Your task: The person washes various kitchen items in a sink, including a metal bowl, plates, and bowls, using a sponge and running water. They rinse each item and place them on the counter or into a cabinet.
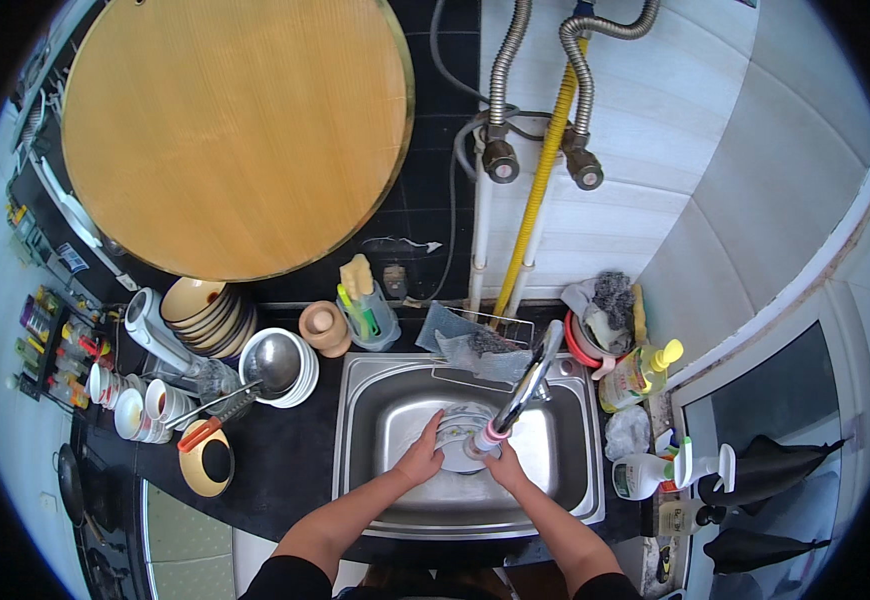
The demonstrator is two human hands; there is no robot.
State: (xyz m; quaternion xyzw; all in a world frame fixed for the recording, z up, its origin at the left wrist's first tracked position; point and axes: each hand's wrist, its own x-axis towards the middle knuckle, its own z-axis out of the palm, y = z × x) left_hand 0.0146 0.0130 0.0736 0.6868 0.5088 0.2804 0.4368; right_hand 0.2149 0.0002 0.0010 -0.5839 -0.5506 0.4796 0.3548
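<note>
In the steel sink (350, 440) I hold a small stack of white patterned plates (462, 458) by its two sides. My left hand (423, 459) grips the left edge, fingers closed along the rim. The right edge is gripped by my right hand (503, 467), whose fingers are partly hidden by the plates and the tap end. Directly above the plates hangs the chrome tap (532, 380), with a pink and white nozzle (489, 438). Whether water runs from it is hard to tell.
Stacked bowls (210, 318), white plates (305, 372) with a ladle (273, 362) on them, and cups stand left. A wire rack (510, 335) with scouring cloths sits behind the sink. Yellow-capped bottle (637, 375) and spray bottle (645, 475) stand right. A round wooden board (235, 130) leans behind.
</note>
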